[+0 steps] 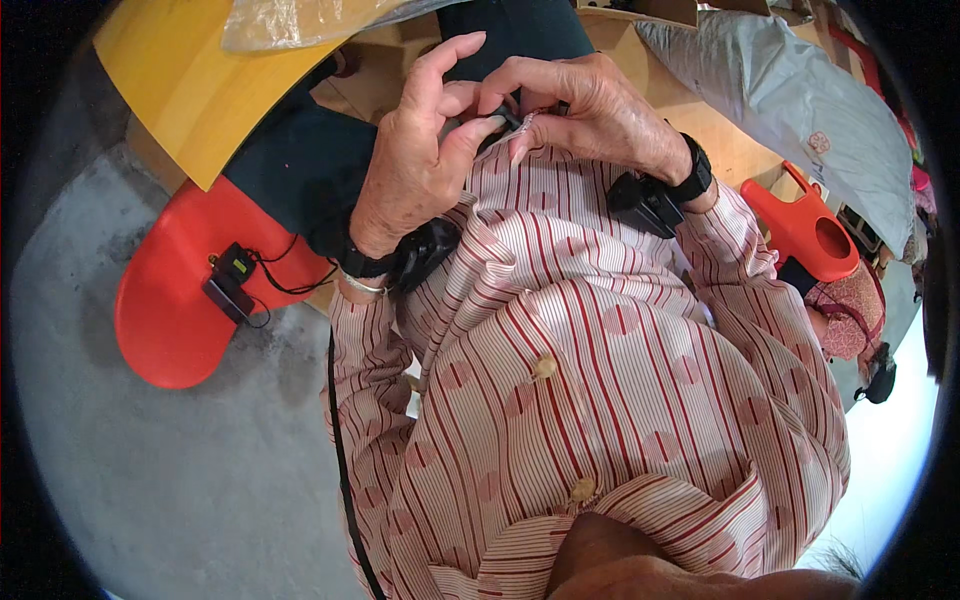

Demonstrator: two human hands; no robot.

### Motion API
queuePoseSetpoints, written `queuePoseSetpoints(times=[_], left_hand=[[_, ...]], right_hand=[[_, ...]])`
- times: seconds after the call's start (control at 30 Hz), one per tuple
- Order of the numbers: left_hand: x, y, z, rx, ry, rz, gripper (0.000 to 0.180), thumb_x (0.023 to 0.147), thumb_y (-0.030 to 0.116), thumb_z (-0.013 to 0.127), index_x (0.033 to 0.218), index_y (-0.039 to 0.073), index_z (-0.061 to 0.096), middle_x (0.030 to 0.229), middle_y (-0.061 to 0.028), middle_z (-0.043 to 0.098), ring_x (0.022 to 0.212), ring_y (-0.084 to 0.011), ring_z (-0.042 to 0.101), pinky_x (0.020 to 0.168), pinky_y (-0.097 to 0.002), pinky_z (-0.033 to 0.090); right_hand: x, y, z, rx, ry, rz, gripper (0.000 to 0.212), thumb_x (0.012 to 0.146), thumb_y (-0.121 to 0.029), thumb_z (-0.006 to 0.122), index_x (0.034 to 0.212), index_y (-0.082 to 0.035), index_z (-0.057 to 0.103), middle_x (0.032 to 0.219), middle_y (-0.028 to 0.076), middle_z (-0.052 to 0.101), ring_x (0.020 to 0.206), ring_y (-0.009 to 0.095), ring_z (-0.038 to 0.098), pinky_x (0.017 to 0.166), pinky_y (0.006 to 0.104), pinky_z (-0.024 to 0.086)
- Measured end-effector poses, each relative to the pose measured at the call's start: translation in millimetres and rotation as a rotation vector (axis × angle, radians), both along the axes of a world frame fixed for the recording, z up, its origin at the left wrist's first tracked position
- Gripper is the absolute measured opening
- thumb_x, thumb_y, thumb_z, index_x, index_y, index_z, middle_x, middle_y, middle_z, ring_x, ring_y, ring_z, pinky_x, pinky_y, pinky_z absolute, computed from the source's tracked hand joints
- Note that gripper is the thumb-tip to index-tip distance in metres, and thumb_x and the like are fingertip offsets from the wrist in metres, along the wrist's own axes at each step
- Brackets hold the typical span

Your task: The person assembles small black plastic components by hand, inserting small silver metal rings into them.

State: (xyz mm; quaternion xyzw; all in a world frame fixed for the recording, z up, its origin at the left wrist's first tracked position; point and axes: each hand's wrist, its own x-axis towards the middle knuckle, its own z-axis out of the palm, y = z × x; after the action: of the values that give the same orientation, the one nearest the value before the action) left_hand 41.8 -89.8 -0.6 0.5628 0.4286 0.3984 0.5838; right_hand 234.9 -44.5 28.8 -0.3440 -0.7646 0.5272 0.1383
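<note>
Above my lap, my left hand (415, 155) and my right hand (595, 110) meet at the fingertips around a small dark piece (507, 122). The left thumb presses against it, with the left index finger stretched upward. My right thumb and index finger pinch its other side. Fingers cover most of the piece, so its kind does not show. Close below the fingers lies the front of my red-and-white striped shirt (610, 330). Each wrist wears a black strap with a dark device, the left device (425, 255) and the right device (645, 205).
On the left, a yellow board (215, 85) carries a clear plastic bag (290, 22). Below it, an orange chair seat (165, 290) holds small black devices (230, 285) with cables. Grey sacks (770, 90) and another orange chair (810, 230) are at the right, beside a person's patterned red clothing (845, 310).
</note>
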Motion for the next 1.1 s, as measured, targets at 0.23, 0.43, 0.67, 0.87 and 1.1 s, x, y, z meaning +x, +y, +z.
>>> queuePoseSetpoints(times=[0.23,0.43,0.67,0.87,1.1], left_hand=[[-0.6,-3.2,-1.1,-0.075,-0.015,0.022,0.055,0.080,0.000,0.056,0.130,0.006,0.036,0.089,-0.0141,0.066,0.081,-0.0239,0.066,0.074,-0.0301,0.051],[-1.0,-1.9,-2.9,-0.001,0.034,0.020,0.054,0.079,-0.001,0.055,0.129,0.006,0.037,0.090,-0.0144,0.066,0.081,-0.0258,0.066,0.073,-0.0306,0.051],[0.2,1.1,0.3,0.047,0.087,-0.002,0.050,0.080,-0.002,0.054,0.127,0.006,0.039,0.091,-0.0152,0.066,0.083,-0.0302,0.065,0.073,-0.0321,0.051],[4.6,2.7,-2.3,0.072,0.127,-0.006,0.047,0.080,-0.002,0.054,0.124,0.007,0.042,0.092,-0.0147,0.066,0.085,-0.0312,0.065,0.072,-0.0327,0.052],[7.1,4.0,-1.1,0.025,0.102,0.077,0.048,0.081,0.000,0.056,0.126,0.007,0.042,0.090,-0.0137,0.067,0.083,-0.0284,0.066,0.072,-0.0319,0.052]], right_hand=[[-4.7,-2.6,0.2,-0.057,-0.027,-0.039,0.037,0.071,-0.024,0.074,0.101,-0.013,0.056,0.061,0.004,0.054,0.055,0.020,0.056,0.051,0.0308,0.042],[-5.5,-5.3,-2.5,-0.063,-0.086,-0.115,0.049,0.068,-0.025,0.077,0.107,-0.011,0.052,0.063,0.005,0.058,0.057,0.022,0.060,0.051,0.0313,0.044],[-6.7,-5.3,-1.7,-0.009,-0.135,-0.086,0.055,0.067,-0.031,0.077,0.112,-0.007,0.055,0.069,0.008,0.061,0.058,0.025,0.062,0.052,0.0320,0.045],[-6.0,-3.6,-0.2,-0.051,-0.148,-0.117,0.055,0.066,-0.031,0.078,0.111,-0.007,0.056,0.067,0.008,0.060,0.058,0.023,0.061,0.052,0.0307,0.046],[-8.7,-5.5,4.1,-0.098,-0.100,-0.223,0.047,0.067,-0.026,0.078,0.102,-0.008,0.052,0.061,0.007,0.058,0.058,0.022,0.061,0.051,0.0301,0.045]])
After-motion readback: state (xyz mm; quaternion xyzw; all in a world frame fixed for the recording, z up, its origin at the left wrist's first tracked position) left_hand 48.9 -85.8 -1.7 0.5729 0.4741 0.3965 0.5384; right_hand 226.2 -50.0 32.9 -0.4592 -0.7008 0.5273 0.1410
